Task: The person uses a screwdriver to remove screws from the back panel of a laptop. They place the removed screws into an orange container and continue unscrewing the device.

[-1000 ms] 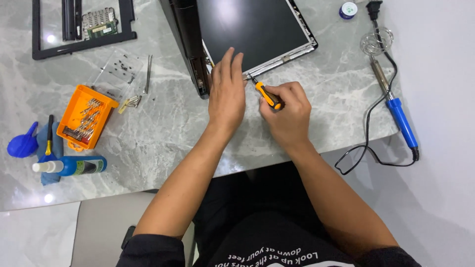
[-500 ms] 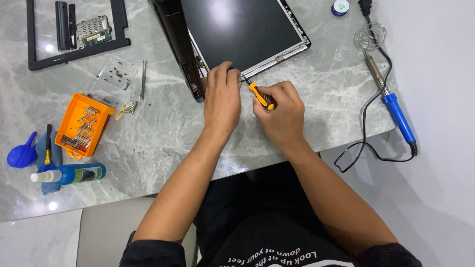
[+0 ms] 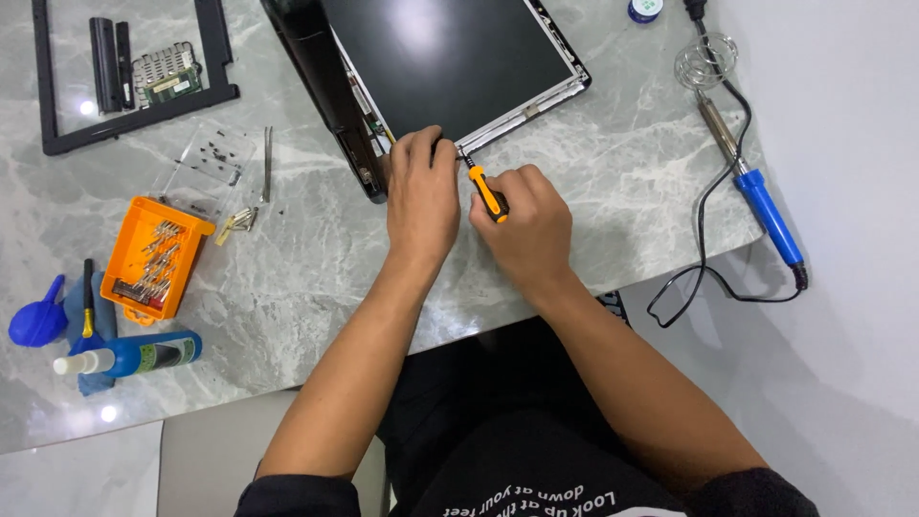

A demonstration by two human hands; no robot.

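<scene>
— Where are the hands?

— Both near the middle of the grey marble desk, at the near corner of a bare laptop screen panel. The right hand is closed around a small screwdriver with an orange and black handle; its tip points far-left, touching the panel's metal edge at that corner.

— And the left?

— The left hand lies palm down just beside it, fingers together and curled a little, their tips on the panel's near edge. It grips nothing.

— What lies around?

— A black laptop base stands against the panel's left side. Further left is an orange bit case, a clear plastic tray of tiny screws and tweezers. At the far left, a black bezel frame encloses a small circuit board. On the near-left edge sit a blue bottle and a blue blower. To the right, a blue-handled soldering iron rests, its cable looping off the desk.
</scene>
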